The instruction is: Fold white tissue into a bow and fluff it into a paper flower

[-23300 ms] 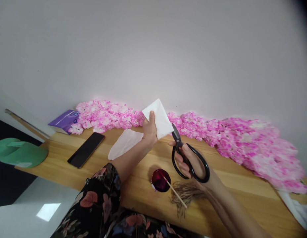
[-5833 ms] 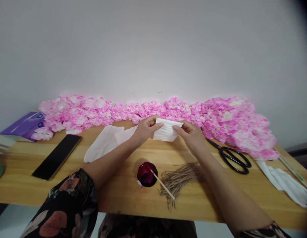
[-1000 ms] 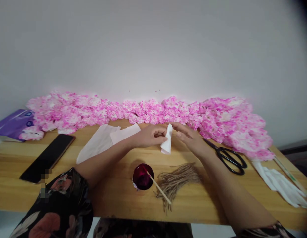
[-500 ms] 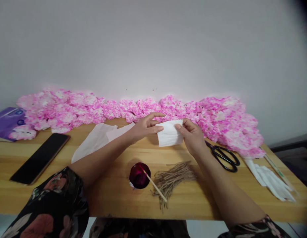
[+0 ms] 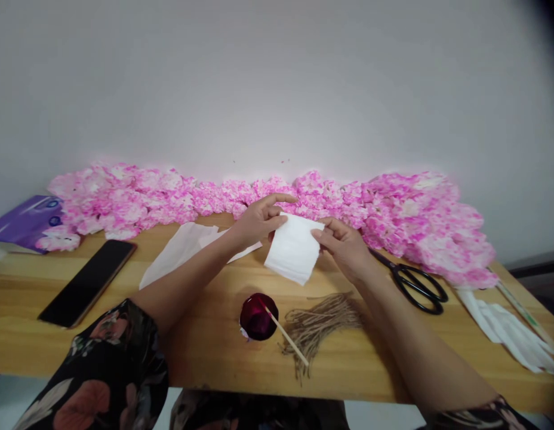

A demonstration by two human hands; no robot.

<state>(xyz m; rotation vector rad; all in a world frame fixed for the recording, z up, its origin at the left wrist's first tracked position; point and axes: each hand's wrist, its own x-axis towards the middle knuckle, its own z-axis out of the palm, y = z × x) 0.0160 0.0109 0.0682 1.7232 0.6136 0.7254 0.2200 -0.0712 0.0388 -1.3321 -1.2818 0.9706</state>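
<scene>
Between my hands, above the table, a white tissue square hangs tilted. My left hand pinches its upper left corner between thumb and curled fingers, with the index finger stretched out. At the right edge, my right hand holds the tissue between thumb and fingers. Below it stands a small cup of dark red liquid with a thin wooden stick leaning out over the rim. A bundle of brown twine pieces lies beside the cup, partly under the stick.
A long heap of pink-and-white paper flowers runs along the wall. More white tissue sheets and a black phone lie left. Black scissors and white gloves lie right. A purple package sits far left.
The tissue has turned and now hangs lower, showing more of its face. My left hand has shifted slightly left along it, still gripping. The whole view has moved a little.
</scene>
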